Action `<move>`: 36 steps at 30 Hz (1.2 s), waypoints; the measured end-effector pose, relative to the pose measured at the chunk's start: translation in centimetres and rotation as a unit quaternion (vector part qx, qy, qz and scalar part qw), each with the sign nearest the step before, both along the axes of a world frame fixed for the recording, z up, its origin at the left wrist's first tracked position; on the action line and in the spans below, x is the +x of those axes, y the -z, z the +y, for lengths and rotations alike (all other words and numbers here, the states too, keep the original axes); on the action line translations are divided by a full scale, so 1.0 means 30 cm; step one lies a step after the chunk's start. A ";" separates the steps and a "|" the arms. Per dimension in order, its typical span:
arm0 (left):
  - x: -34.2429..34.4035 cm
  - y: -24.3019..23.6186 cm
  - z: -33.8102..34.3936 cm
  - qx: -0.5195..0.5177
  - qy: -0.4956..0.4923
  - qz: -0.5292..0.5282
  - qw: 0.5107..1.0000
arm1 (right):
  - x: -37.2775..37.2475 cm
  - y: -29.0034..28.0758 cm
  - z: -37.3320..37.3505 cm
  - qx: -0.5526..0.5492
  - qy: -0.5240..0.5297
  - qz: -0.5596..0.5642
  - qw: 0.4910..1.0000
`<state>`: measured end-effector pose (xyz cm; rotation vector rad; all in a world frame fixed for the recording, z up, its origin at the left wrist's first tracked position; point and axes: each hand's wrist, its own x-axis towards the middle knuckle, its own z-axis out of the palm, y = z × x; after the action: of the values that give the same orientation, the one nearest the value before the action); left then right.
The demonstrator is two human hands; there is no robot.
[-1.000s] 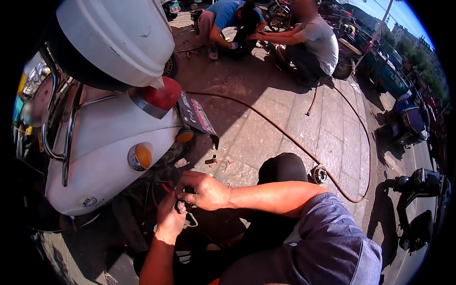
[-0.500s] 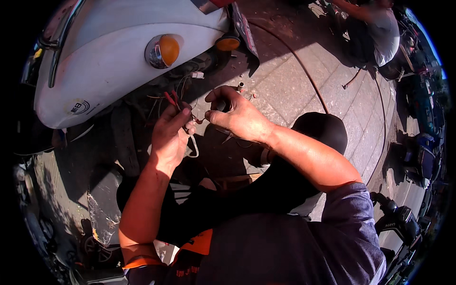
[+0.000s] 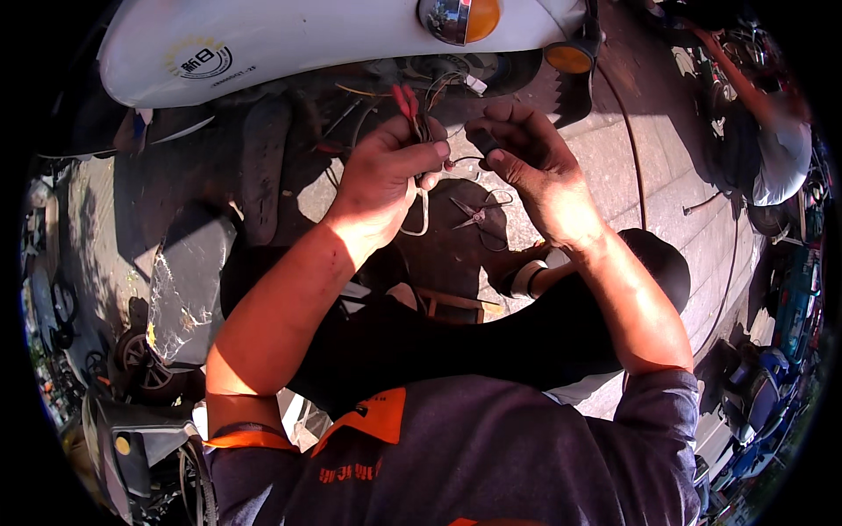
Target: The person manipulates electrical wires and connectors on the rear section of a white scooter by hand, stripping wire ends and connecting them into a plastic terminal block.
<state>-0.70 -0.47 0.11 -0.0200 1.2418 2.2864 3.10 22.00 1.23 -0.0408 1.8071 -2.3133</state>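
My left hand [image 3: 377, 180] is closed on a bundle of wires with two red sleeved connectors [image 3: 405, 102] on top; a pale cable loops below it. My right hand [image 3: 548, 175], fingers curled, grips a small black object [image 3: 485, 144], perhaps a roll of tape, just right of the bundle; a thin dark wire runs between them. Loose wires with a white plug [image 3: 475, 84] hang beneath the white scooter body [image 3: 333, 39] in front of me. A pair of scissors [image 3: 474, 216] lies on the ground below my hands.
A person [image 3: 776, 158] crouches at the upper right beside a brown hose [image 3: 633, 149]. A dark slab [image 3: 189, 280] and a spoked wheel [image 3: 140, 355] are at my left. Parked scooters [image 3: 759, 386] line the right. My knees and sandalled foot are below my hands.
My view has tipped down, so the scooter moved up the picture. My right hand has drawn away from the wire bundle with the black object; my left hand still holds the wires.
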 end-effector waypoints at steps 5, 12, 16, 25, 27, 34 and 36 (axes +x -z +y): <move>0.007 0.005 0.007 -0.019 -0.013 -0.010 1.000 | 0.004 0.017 -0.035 -0.011 -0.003 0.041 0.999; 0.014 0.026 -0.018 -0.053 -0.011 0.011 0.998 | 0.012 0.006 -0.053 0.082 -0.044 0.023 0.995; 0.017 -0.005 0.020 -0.084 -0.010 0.029 0.996 | 0.030 -0.004 -0.044 0.052 -0.021 0.022 0.998; 0.030 0.000 0.013 -0.058 -0.047 0.006 0.997 | 0.019 0.008 -0.032 0.230 0.028 0.140 0.963; 0.032 0.016 -0.008 -0.037 -0.046 0.024 0.998 | 0.009 0.029 -0.054 0.213 0.016 0.176 0.961; 0.029 0.020 0.024 -0.086 -0.003 0.119 0.989 | 0.019 0.021 -0.013 0.192 -0.015 0.082 0.978; 0.039 0.029 0.024 -0.132 -0.002 0.152 0.980 | 0.029 0.020 -0.010 0.208 -0.024 0.084 0.974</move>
<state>0.47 0.26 -0.74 0.2401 1.6959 2.1661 3.99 21.71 0.64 -0.2183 2.3097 -1.9020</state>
